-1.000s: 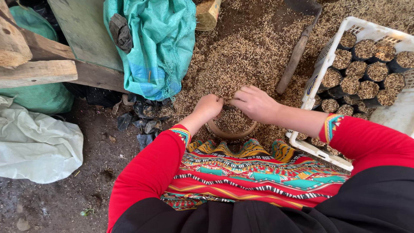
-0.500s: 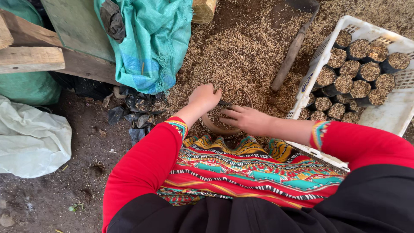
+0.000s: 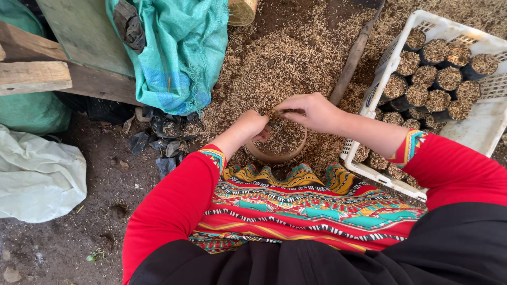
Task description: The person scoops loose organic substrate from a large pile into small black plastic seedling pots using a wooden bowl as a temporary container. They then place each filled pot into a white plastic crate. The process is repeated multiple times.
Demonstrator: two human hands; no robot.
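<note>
My left hand (image 3: pixel 252 125): fingers curled at the bowl's left rim, grip unclear.
My right hand (image 3: pixel 310 111): pinching husk above the bowl.
Round bowl (image 3: pixel 277 153): on the ground before my knees, nearly brimful of husk.
White crate (image 3: pixel 478 126): far end packed with filled black pots (image 3: pixel 435 79); near part bare.

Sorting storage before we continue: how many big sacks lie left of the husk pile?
3: a teal woven sack draped over the green board, a green sack under the wooden planks at far left, a white sack on the ground below. More may be hidden off-frame.
</note>
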